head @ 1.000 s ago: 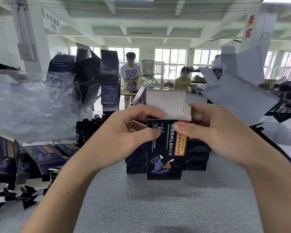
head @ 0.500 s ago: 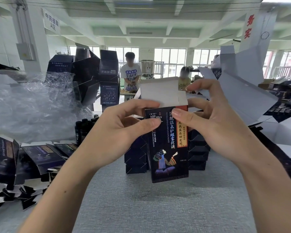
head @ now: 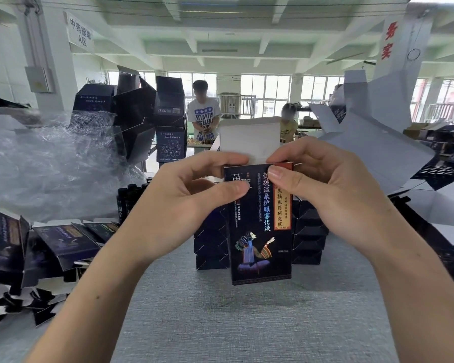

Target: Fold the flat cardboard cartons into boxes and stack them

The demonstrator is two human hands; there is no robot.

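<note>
Head view, closest first: a grey table [head: 233, 323] at the bottom, and two hands over it, both on one dark printed box [head: 260, 231]. The left hand [head: 184, 203] pinches the box's upper left corner, thumb on the front and index finger along the top edge. The right hand [head: 325, 195] pinches the upper right corner, thumb on the front face and the other fingers curled behind. The box is upright, a touch tilted, with its one white top flap [head: 247, 142] standing open above the fingers.

Right behind it are two short stacks of folded dark boxes, a left stack [head: 210, 239] and a right stack [head: 309, 239]. Off to the left there's a messy heap of flat cartons [head: 63, 242], too overlapped to count, then a cluster of dark bottles [head: 127, 203] and crumpled clear plastic [head: 50, 158]. Way back, two people stand at a bench, one in a white shirt [head: 204, 113] and one in yellow [head: 288, 127].
</note>
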